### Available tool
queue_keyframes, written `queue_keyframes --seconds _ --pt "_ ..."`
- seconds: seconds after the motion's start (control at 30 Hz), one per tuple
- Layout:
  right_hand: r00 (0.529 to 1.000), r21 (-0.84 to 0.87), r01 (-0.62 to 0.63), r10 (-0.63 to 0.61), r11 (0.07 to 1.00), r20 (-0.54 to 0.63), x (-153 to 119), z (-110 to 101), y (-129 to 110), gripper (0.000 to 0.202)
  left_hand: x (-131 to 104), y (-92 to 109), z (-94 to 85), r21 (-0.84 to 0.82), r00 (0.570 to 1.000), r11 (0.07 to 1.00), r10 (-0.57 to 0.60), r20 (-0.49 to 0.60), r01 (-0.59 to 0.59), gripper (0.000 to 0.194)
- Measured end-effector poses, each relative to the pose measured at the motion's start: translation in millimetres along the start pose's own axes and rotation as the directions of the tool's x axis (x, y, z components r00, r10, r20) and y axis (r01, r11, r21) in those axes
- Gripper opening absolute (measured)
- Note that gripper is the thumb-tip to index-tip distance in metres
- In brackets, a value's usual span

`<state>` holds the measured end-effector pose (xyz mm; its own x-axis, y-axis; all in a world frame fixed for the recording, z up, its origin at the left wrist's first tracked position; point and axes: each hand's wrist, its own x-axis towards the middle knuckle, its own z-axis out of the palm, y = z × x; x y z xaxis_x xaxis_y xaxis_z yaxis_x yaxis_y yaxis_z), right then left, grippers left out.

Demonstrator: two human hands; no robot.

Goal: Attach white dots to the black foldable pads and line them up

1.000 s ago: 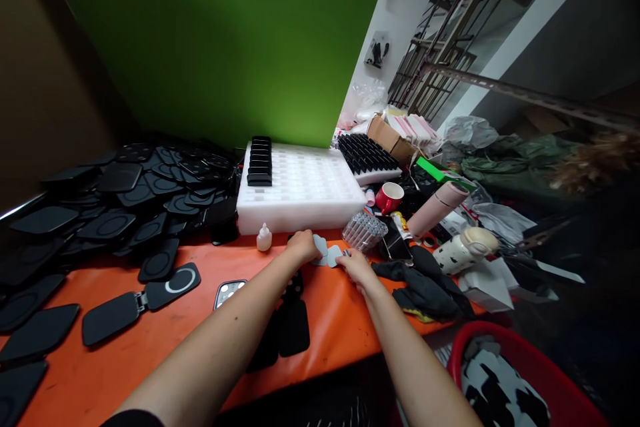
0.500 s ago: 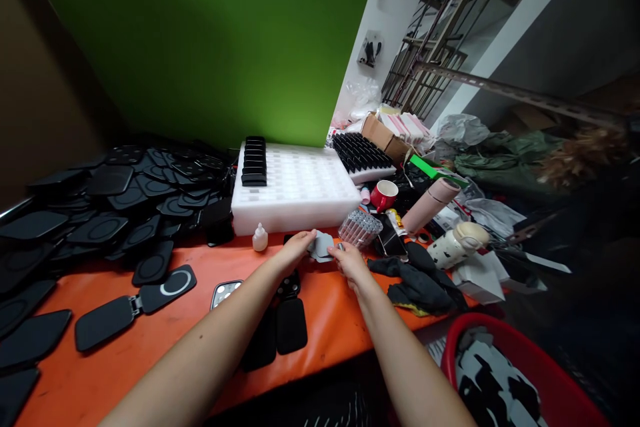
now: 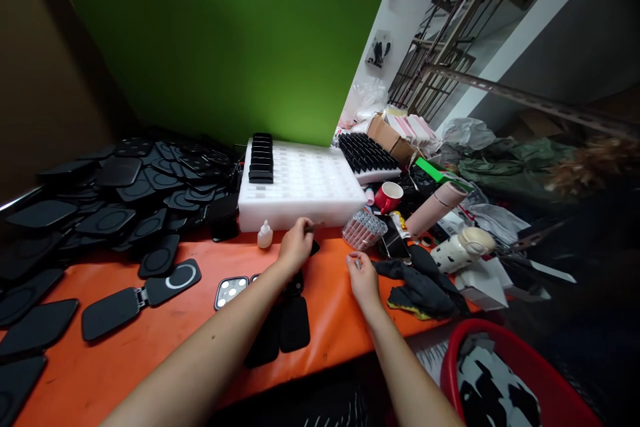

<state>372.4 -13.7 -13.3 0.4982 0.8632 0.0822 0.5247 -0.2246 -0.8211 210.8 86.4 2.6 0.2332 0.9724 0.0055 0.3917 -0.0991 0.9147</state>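
Observation:
My left hand (image 3: 297, 243) is closed in front of the white foam block, pinching a thin flat piece (image 3: 315, 227) seen nearly edge-on and blurred. Lower and to the right, my right hand (image 3: 363, 278) hovers over the orange table cover (image 3: 330, 303) with its fingers curled together. Something small and shiny shows at its fingertips, too small to name. Below my left hand and partly behind the forearm lie black flat panels (image 3: 295, 324). A panel with white round discs (image 3: 232, 291) lies left of that forearm.
A white dropper bottle (image 3: 265, 235) stands before the foam block (image 3: 300, 210), which holds a row of black pieces (image 3: 261, 159). Black folding pads (image 3: 105, 220) pile up at left. Right are a clear tub of silver cylinders (image 3: 364, 230), red mug (image 3: 389, 197), gloves (image 3: 425, 290) and red basin (image 3: 450, 363).
My hands have parted. The light grey flat pieces between them no longer show their faces. My left hand has turned and risen slightly; my right has drawn back toward me and to the right.

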Motion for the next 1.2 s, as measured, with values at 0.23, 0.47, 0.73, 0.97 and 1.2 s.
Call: queue_keyframes --seconds 0.23,0.47,0.73,0.97,1.2 --pt "0.994 -0.219 0.085 -0.068 0.972 0.088 -21 10 9 0.03 -3 12 20.0 0.215 0.937 0.932 0.234 0.261 -0.293 0.025" --pt "0.99 -0.355 0.114 -0.077 0.928 0.115 -22 11 4 0.028 -7 6 -3.4 0.491 0.965 0.84 0.135 0.226 -0.232 0.033" --pt "0.988 -0.433 0.128 -0.075 0.892 0.137 -23 10 0 0.026 7 9 -8.2 0.695 0.979 0.719 -0.13 0.159 -0.018 0.033" --pt "0.987 -0.43 0.137 -0.085 0.893 0.138 -23 10 2 0.026 5 12 -12.0 0.713 0.958 0.702 -0.197 0.21 -0.012 0.033" --pt "0.983 -0.451 0.162 -0.107 0.878 0.147 -25 8 -3 0.026 13 21 -18.4 0.692 0.938 0.72 -0.273 0.214 0.051 0.027"
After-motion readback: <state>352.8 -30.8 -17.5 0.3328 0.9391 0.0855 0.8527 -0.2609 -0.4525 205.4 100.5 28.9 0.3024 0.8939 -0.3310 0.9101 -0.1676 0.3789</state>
